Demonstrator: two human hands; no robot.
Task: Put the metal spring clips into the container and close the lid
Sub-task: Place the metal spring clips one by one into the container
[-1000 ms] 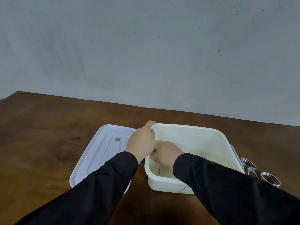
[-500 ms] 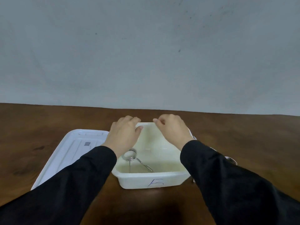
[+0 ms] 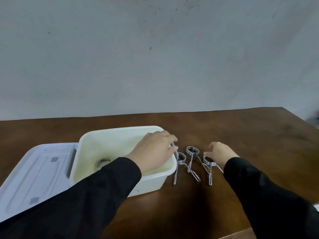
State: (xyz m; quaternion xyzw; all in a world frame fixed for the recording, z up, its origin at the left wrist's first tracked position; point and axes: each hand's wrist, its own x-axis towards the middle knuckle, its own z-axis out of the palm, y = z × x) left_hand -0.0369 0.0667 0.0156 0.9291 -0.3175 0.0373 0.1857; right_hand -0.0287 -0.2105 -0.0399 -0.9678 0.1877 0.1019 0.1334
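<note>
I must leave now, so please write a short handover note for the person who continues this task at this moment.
Left hand: resting on the right rim of the open container, holding no clip.
Right hand: fingers at the rightmost spring clip; grasp not clear.
Done: one clip lies inside the container.
Left: three clips remain on the table right of the container. The lid lies on its left, not yet on.

Dark brown wooden table [image 3: 241, 135] against a plain grey wall [image 3: 155, 57] — faintly speckled, evenly lit.
</note>
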